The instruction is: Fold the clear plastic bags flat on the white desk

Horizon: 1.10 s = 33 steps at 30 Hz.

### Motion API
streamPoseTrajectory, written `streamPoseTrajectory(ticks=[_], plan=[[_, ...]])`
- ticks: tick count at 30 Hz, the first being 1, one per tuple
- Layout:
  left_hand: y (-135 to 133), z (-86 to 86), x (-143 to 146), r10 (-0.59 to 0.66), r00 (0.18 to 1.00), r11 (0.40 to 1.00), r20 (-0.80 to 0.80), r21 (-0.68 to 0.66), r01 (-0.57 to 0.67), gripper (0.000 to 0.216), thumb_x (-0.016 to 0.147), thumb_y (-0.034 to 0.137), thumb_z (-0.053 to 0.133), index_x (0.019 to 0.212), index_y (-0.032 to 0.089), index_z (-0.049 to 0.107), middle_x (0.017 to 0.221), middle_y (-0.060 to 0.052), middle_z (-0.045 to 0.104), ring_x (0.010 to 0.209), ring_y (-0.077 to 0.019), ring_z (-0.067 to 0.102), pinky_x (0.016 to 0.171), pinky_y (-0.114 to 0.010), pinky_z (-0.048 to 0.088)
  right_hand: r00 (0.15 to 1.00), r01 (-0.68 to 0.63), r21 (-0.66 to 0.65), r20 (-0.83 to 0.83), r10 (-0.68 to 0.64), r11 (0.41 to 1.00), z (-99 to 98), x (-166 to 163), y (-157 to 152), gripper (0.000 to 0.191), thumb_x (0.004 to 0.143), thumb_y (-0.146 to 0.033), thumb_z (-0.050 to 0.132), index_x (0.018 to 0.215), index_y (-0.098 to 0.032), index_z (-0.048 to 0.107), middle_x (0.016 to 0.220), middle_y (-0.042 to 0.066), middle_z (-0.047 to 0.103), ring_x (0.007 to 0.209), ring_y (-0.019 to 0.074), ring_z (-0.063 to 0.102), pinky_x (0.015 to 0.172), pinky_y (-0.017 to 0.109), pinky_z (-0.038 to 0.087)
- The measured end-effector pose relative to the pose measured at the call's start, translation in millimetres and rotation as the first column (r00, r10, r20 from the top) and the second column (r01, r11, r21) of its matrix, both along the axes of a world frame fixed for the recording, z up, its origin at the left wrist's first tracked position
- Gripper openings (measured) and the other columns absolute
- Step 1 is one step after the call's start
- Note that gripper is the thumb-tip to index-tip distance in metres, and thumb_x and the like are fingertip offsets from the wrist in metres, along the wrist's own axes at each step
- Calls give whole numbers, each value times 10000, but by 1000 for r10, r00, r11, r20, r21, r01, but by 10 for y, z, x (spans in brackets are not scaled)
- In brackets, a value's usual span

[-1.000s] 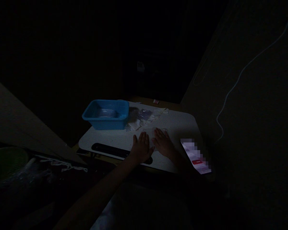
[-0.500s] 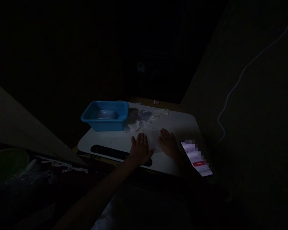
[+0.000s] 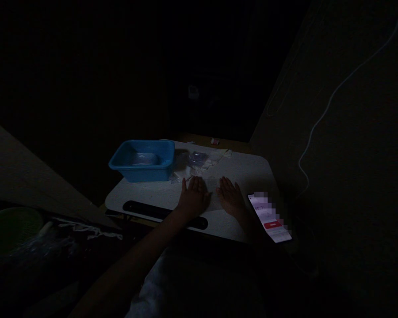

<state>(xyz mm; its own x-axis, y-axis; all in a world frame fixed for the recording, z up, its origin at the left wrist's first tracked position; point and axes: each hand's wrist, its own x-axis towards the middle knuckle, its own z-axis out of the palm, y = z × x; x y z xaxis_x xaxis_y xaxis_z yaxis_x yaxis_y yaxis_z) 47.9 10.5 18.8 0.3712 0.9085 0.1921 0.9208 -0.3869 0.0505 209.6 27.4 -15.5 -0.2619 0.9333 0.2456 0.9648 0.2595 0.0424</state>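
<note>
Both hands lie flat, fingers stretched out, on a thin clear plastic sheet or bag (image 3: 214, 202) spread on the white table (image 3: 252, 170). My left hand (image 3: 194, 198) covers its left part. On its right part rests my right hand (image 3: 231, 197). Part of the plastic shows between them; the rest is hidden under the palms. Just beyond my left hand are a folded white piece (image 3: 185, 172) and crumpled clear plastic (image 3: 198, 157). The light is very dim, so fine detail is lost.
A blue basin (image 3: 142, 174) with something pale inside stands at the table's back left. Along the front edge runs a black strip (image 3: 146, 209). A lit phone (image 3: 268, 218) lies at the right. A green basket (image 3: 13, 229) sits low at the left; a white cable (image 3: 331, 95) hangs at the right.
My left hand has slid slightly away from me over the plastic. My right hand stays nearly in place. The whole view has shifted a little.
</note>
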Motion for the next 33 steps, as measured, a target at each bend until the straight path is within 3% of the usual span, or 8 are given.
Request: streamPoseTrajectory(ticks=[4, 5, 7, 13, 19, 27, 33], plan=[[156, -58, 227, -237, 971, 971, 18, -39, 237, 461, 870, 204, 295, 1282, 12, 374, 1336, -199, 380, 1264, -273, 305, 1024, -430, 255, 1000, 17, -20, -15, -17, 1000, -23, 11, 25, 515, 906, -321, 126, 1321, -116, 351, 1399, 104, 308, 1304, 203, 242, 1032, 432, 195], [190, -92, 273, -336, 942, 940, 6, -56, 336, 448, 856, 163, 307, 1264, 1, 397, 1314, -195, 413, 1270, -262, 296, 1037, -393, 244, 1000, 14, -27, -13, -14, 1000, -24, 14, 28, 510, 906, -317, 128, 1321, -123, 353, 1400, 102, 305, 1305, 200, 238, 1033, 431, 194], [236, -159, 326, -405, 914, 913, -1, -60, 404, 443, 842, 124, 314, 1246, -31, 410, 1300, -210, 423, 1278, -251, 281, 1053, -353, 218, 1000, 6, -44, -8, -7, 999, -18, 15, 30, 507, 907, -314, 128, 1320, -128, 355, 1403, 103, 299, 1307, 201, 232, 1031, 435, 193], [190, -262, 242, -183, 983, 982, 13, -43, 183, 527, 885, 327, 292, 1281, -13, 363, 1361, -224, 321, 1279, -289, 270, 1028, -417, 248, 999, 42, -53, -4, -43, 998, 4, -10, 21, 528, 903, -327, 128, 1330, -89, 326, 1404, 113, 290, 1307, 201, 230, 1039, 430, 184], [156, -261, 58, 8, 1000, 1000, -23, -4, -8, 602, 883, 432, 252, 1291, 2, 357, 1370, -224, 300, 1289, -297, 244, 1025, -435, 214, 999, 25, -16, -20, -26, 1000, 14, -15, -2, 534, 905, -343, 143, 1315, -71, 350, 1390, 130, 316, 1297, 217, 257, 1035, 440, 196], [139, -267, -39, 55, 998, 998, 5, 30, -56, 625, 873, 449, 270, 1290, -9, 352, 1364, -233, 311, 1298, -296, 220, 1031, -440, 165, 997, -12, 41, -71, 15, 999, -27, 27, 6, 488, 908, -307, 174, 1301, -101, 375, 1376, 135, 350, 1295, 241, 258, 1023, 461, 226], [164, -305, -26, 45, 998, 998, 36, 34, -46, 625, 877, 447, 270, 1284, -20, 352, 1367, -237, 304, 1295, -304, 221, 1029, -453, 171, 944, -54, 197, -311, 115, 979, -85, 224, 59, 448, 884, -250, 239, 1285, -114, 387, 1337, 117, 414, 1289, 202, 272, 1000, 420, 312]])
